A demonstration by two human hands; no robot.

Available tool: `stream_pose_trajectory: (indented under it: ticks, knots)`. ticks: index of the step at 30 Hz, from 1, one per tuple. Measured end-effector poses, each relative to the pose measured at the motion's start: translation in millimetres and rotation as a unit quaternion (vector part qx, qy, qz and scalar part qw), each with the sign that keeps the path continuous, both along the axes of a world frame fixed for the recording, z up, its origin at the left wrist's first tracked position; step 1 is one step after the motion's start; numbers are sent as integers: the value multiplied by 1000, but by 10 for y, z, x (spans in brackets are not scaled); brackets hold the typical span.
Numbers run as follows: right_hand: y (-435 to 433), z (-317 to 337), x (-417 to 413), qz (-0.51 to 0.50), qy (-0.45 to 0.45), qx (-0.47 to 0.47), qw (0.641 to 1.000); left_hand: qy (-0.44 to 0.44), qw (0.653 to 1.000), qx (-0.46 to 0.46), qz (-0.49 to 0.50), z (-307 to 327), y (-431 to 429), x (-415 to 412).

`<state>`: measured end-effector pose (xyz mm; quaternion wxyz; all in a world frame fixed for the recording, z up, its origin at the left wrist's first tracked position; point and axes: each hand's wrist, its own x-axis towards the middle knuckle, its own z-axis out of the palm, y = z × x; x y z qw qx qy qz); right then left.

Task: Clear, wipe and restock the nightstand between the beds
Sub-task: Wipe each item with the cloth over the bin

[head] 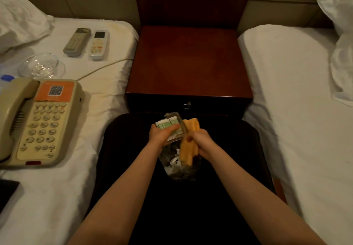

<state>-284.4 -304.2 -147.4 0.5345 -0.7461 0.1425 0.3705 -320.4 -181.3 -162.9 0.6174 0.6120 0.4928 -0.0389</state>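
The dark red wooden nightstand [189, 61] stands between the two beds with a bare top. In front of its drawer, low over the dark floor, my left hand [162, 135] grips a clear holder with green-and-white packets [170, 124] in it. My right hand [200, 141] holds a yellow cloth [188, 149] pressed against the holder's side. Below both hands sits a clear bag of crumpled rubbish [179, 168].
On the left bed [107, 84] lie a beige telephone [36, 120] with its cord, two remote controls [77, 41] [98, 44], a glass ashtray [41, 66] and a dark flat object [7, 189] at the edge. The right bed [290, 95] carries crumpled white linen [342, 53].
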Motion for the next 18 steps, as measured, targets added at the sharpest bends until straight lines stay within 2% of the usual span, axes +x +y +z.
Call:
stream_pose_trajectory:
  ticks: [2,4,9,14,16,18]
  knots:
    - [70,-10,-62,75,-12,42,996,-23,998,-59,14,27,13,9]
    - [96,-48,-54,99,-52,43,993,-29,993,-110,4,47,25,11]
    - [42,-102,33,47,-117,-7,992,-4,987,-150,-59,114,18,9]
    - [-71,-63,167,-51,-12,53,997,1,982,-187,-28,274,107,-15]
    - [-129,-23,219,-70,47,98,992,-28,992,-120,-32,298,134,-25]
    - [-158,6,260,-89,88,140,982,-57,993,-53,-90,348,148,-20]
